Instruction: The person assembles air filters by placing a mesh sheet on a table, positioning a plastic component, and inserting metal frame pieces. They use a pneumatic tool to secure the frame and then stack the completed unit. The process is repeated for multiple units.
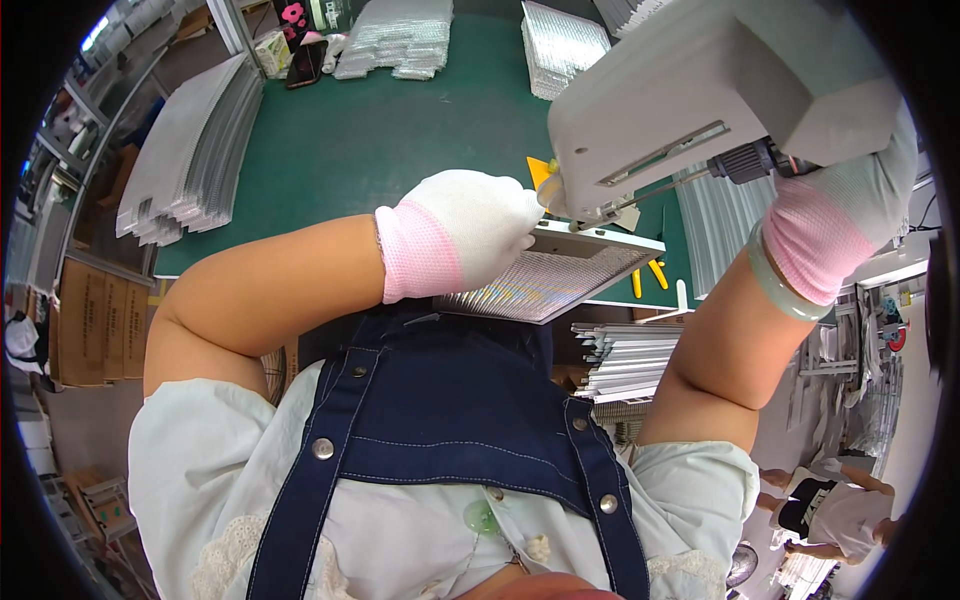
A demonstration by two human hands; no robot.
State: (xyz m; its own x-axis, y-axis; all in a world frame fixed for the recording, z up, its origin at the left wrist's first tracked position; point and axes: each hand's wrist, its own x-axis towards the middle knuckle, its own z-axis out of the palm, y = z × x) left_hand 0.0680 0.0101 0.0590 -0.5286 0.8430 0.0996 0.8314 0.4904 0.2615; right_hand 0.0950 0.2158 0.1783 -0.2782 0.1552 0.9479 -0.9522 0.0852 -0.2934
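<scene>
My left hand (475,228), in a white glove with a pink cuff, is closed on the upper edge of a framed panel (555,285). The panel has a pale metal rim and a shiny, finely patterned face, and it stands tilted at the table's near edge against my apron. From the right, my right hand (855,205), gloved the same way, grips a bulky pale-grey power tool (660,125) with a thin shaft and a black ribbed collar. The tool's tip meets or hovers just over the panel's top rim; I cannot tell which. My right fingers are partly hidden behind the housing.
On the green table (340,150) lie yellow-handled pliers (650,278), a phone (306,64) and stacks of silvery panels (195,150). More metal strips (630,360) sit below the edge. Cardboard boxes (90,320) stand at left; another person (835,510) is at lower right.
</scene>
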